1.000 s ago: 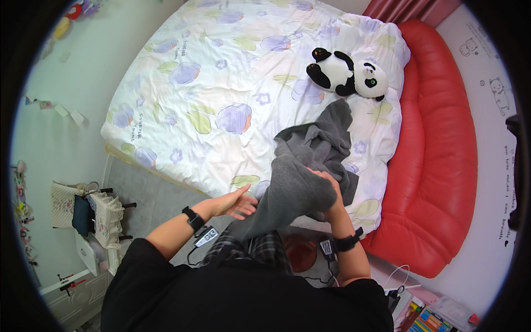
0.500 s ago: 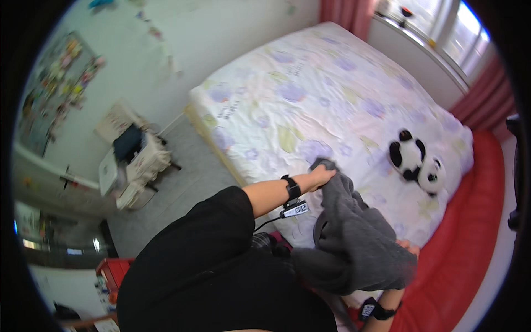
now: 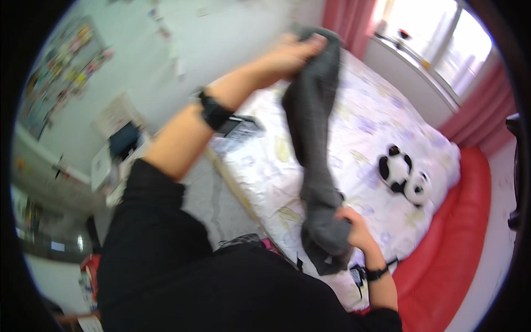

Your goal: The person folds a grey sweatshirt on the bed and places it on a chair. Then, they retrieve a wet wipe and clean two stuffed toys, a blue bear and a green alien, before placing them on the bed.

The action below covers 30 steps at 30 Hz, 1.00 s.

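Observation:
A dark grey garment [image 3: 316,138] of soft, thick cloth hangs stretched lengthwise between my two hands above the bed. Raised high and far, my left hand [image 3: 290,54] is closed on its upper end. My right hand [image 3: 357,228] grips the bunched lower part, nearer to my body. Folds hide which kind of garment it is. Beneath it spreads a bed [image 3: 376,105] with a white sheet printed with purple flowers and green leaves.
A black-and-white panda plush [image 3: 406,180] lies on the bed's right side, beside the red padded headboard [image 3: 456,238]. At left, a chair draped with cloth [image 3: 123,141] stands by the wall. Pink curtains [image 3: 478,122] flank the window at the far right.
My left hand has lifted its end of the garment up and away, drawing the cloth out long. My right hand has moved left and slightly farther from me, still gripping the cloth.

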{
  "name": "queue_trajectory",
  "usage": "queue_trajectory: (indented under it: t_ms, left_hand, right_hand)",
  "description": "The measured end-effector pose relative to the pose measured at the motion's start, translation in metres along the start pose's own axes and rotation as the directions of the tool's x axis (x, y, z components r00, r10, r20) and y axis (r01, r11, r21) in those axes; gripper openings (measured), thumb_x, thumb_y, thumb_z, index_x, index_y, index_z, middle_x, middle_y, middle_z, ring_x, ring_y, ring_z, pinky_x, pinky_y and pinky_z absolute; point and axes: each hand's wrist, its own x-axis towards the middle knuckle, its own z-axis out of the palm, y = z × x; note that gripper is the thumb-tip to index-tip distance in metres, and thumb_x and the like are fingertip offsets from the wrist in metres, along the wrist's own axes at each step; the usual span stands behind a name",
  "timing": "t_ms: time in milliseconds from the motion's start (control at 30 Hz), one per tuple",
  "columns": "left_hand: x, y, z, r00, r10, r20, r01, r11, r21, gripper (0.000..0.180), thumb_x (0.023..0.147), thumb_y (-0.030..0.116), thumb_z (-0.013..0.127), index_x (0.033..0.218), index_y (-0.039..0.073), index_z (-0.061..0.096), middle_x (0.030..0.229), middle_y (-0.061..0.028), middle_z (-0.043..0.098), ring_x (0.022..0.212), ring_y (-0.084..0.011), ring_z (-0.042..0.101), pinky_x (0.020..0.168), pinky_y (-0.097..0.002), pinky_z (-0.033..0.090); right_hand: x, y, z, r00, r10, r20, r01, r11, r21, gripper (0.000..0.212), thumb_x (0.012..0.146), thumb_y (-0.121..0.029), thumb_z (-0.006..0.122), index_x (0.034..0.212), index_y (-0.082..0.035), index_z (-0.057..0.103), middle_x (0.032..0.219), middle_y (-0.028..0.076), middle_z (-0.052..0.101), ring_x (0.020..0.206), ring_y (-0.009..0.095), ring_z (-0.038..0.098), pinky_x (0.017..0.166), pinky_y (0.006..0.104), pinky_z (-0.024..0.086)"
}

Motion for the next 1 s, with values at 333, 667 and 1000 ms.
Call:
queue_trajectory:
  t_ms: [333, 667, 1000]
  left_hand:
    - [-0.021, 0.182, -0.024, 0.915, 0.276, 0.295, -0.289, 0.957, 0.002, 0.027, 0.065, -0.002, 0.049, 0.089, -0.006, 0.060, 0.084, -0.0158, 0.064, 0.074, -0.0243, 0.062, 0.073, -0.0330, 0.051]
    - [-0.006, 0.260, 0.001, 0.776, 0.613, 0.150, -0.610, 0.669, 0.424, 0.019, 0.067, -0.011, 0.048, 0.078, -0.003, 0.062, 0.072, -0.0086, 0.063, 0.060, -0.0154, 0.059, 0.057, -0.0266, 0.050]
    - [-0.023, 0.261, -0.006, 0.850, 0.526, -0.005, -0.357, 0.585, 0.728, 0.023, 0.081, 0.005, 0.047, 0.096, -0.002, 0.063, 0.085, -0.0104, 0.064, 0.073, -0.0133, 0.058, 0.065, -0.0262, 0.049]
  right_hand:
    - [0.039, 0.011, -0.011, 0.966, 0.143, -0.216, -0.156, 0.987, -0.046, 0.033, 0.073, -0.009, 0.067, 0.101, -0.007, 0.052, 0.094, 0.004, 0.053, 0.090, 0.013, 0.052, 0.077, 0.0285, 0.044]
    - [0.088, -0.017, 0.043, 0.976, -0.191, -0.103, 0.188, 0.981, -0.041, 0.079, 0.068, -0.026, 0.074, 0.131, -0.007, 0.031, 0.120, 0.022, 0.046, 0.113, 0.032, 0.046, 0.093, 0.0341, 0.038]
    - [0.065, 0.086, 0.085, 0.998, 0.042, -0.035, -0.051, 0.955, -0.292, 0.045, 0.068, -0.032, 0.070, 0.103, -0.006, 0.058, 0.097, 0.019, 0.057, 0.093, 0.035, 0.054, 0.077, 0.0397, 0.044]
